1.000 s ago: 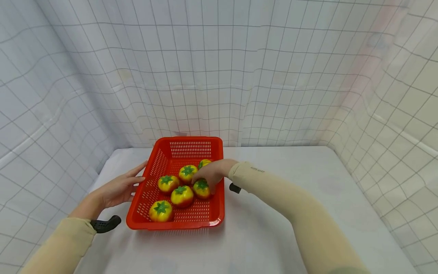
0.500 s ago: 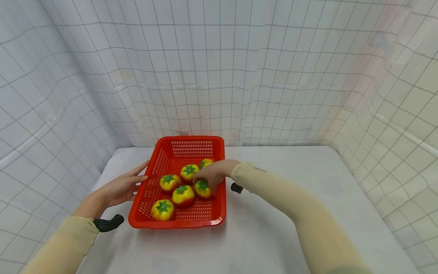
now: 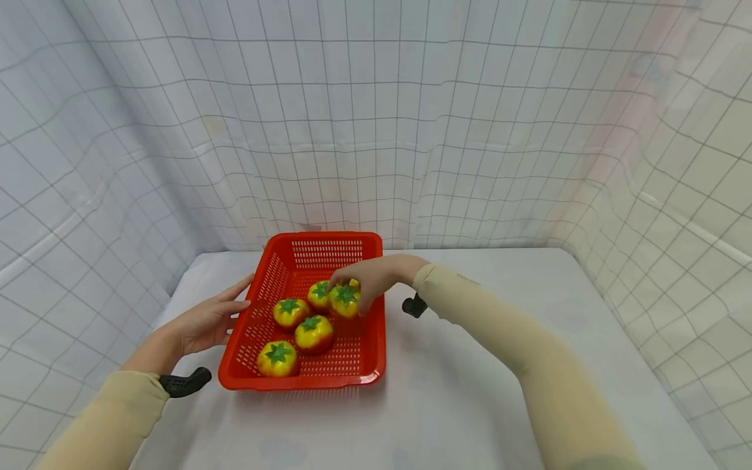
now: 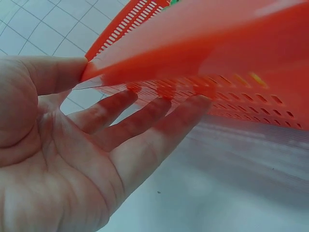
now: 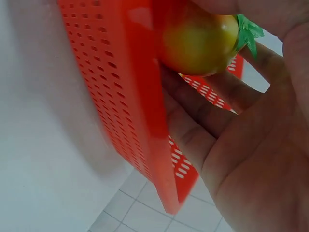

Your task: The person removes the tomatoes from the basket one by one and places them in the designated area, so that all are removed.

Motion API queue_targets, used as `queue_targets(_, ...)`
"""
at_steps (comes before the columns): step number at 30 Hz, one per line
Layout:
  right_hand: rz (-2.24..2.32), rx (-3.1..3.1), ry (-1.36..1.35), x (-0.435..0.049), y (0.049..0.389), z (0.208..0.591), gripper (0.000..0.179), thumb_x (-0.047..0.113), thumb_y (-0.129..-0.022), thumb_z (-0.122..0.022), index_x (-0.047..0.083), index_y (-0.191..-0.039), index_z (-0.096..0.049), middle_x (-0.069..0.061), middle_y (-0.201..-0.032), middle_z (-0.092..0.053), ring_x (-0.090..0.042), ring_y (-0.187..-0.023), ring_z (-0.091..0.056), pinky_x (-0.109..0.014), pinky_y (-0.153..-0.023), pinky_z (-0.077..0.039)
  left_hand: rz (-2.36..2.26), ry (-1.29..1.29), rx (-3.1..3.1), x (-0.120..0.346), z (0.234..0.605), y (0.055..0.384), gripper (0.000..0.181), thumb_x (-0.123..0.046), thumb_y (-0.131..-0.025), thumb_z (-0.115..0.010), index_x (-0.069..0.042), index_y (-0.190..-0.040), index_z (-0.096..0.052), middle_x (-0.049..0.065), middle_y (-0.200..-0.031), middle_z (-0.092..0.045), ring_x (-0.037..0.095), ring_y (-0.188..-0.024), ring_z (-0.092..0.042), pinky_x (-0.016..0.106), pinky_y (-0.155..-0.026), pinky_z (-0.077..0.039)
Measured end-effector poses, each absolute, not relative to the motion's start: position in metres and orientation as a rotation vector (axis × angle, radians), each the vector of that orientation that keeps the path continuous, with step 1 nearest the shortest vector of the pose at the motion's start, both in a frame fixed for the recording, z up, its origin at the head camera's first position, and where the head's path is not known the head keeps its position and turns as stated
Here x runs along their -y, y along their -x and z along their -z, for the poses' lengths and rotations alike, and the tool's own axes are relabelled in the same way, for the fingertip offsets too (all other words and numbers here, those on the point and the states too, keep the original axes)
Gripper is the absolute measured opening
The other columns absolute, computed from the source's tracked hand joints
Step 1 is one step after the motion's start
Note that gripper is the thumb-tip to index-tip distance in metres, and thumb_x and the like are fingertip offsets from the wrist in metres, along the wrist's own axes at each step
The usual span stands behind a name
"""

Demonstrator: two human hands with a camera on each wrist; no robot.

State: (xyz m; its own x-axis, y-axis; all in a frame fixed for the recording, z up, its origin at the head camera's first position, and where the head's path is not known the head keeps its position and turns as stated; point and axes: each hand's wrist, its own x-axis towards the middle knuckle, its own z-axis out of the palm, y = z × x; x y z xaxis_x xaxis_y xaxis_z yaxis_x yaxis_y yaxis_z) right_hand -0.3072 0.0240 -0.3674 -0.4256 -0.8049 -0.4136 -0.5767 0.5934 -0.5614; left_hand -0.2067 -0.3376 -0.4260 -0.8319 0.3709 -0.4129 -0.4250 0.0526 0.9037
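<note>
A red plastic basket (image 3: pixel 305 383) with slotted walls holds several yellow-and-red tomatoes with green star-shaped leaves, such as a front-left tomato (image 3: pixel 278 359). My right hand (image 3: pixel 376 277) reaches over the right rim and holds one tomato (image 5: pixel 200 46) between thumb and fingers, raised above the basket floor. Behind it another tomato is mostly hidden. At the left side, my left hand (image 3: pixel 202 326) rests against the basket, its fingers stretched out. In the left wrist view the thumb tip touches the rim and the fingertips (image 4: pixel 195 104) meet the slotted outer wall.
The basket stands on a white table (image 3: pixel 482 391), left of its middle. White grid-patterned curtains (image 3: pixel 376 130) hang close around the back and both sides. Black straps with a camera mount (image 3: pixel 185 384) sit on both wrists.
My right hand has lifted a tomato from the right side of the basket, moving it up and toward the back. The left hand has kept its place on the basket.
</note>
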Motion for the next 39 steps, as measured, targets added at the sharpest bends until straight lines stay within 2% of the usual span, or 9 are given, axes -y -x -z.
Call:
queue_targets(8,0.611,-2.211,1.078,-0.057,0.31,0.343,0.065,0.017,-0.083,-0.077,0.042,-0.139,-0.053,0.01,-0.139,-0.05,-0.017,-0.123,-0.047,-0.035,-0.093,-0.052,-1.861,0.03,-1.777,0.336,0.431,0.205,0.071,-0.028,-0.112,-0.042,-0.039,-0.164,0.005,0.022,-0.168,-0.011,0.029,-0.124,-0.058,0.056,-0.097,-0.052)
queue_targets(17,0.853,-2.22,0.943,-0.112,0.316,0.327,0.068,0.021,-0.083,-0.081,0.035,-0.142,-0.051,-0.001,-0.138,-0.047,-0.029,-0.117,-0.055,-0.038,-0.089,-0.057,-1.848,0.026,-1.849,0.331,0.431,0.201,0.072,-0.026,-0.112,-0.042,-0.036,-0.164,0.007,0.025,-0.167,-0.013,0.029,-0.122,-0.059,0.055,-0.095,-0.053)
queue_targets(27,0.929,-2.287,0.828,-0.169,0.319,0.333,0.069,0.023,-0.083,-0.082,0.037,-0.142,-0.05,-0.002,-0.136,-0.05,-0.031,-0.119,-0.055,-0.041,-0.087,-0.057,-1.844,0.005,-1.87,0.332,0.43,0.201,0.073,-0.026,-0.111,-0.042,-0.036,-0.163,0.008,0.024,-0.168,-0.01,0.032,-0.124,-0.058,0.055,-0.095,-0.053)
queue_targets(34,0.939,-2.314,0.761,-0.195,0.318,0.344,0.071,0.023,-0.086,-0.08,0.033,-0.148,-0.048,-0.003,-0.137,-0.05,-0.03,-0.12,-0.053,-0.045,-0.093,-0.053,-1.851,-0.008,-1.862,0.333,0.43,0.2,0.073,-0.027,-0.112,-0.042,-0.036,-0.163,0.008,0.024,-0.167,-0.011,0.03,-0.124,-0.058,0.055,-0.096,-0.053)
queue_targets(39,0.935,-2.341,0.729,-0.208,0.317,0.354,0.072,0.022,-0.085,-0.08,0.031,-0.149,-0.047,-0.004,-0.138,-0.05,-0.028,-0.12,-0.053,-0.043,-0.095,-0.052,-1.853,-0.014,-1.862,0.333,0.429,0.199,0.072,-0.026,-0.112,-0.041,-0.036,-0.163,0.008,0.023,-0.168,-0.01,0.029,-0.124,-0.058,0.055,-0.096,-0.053)
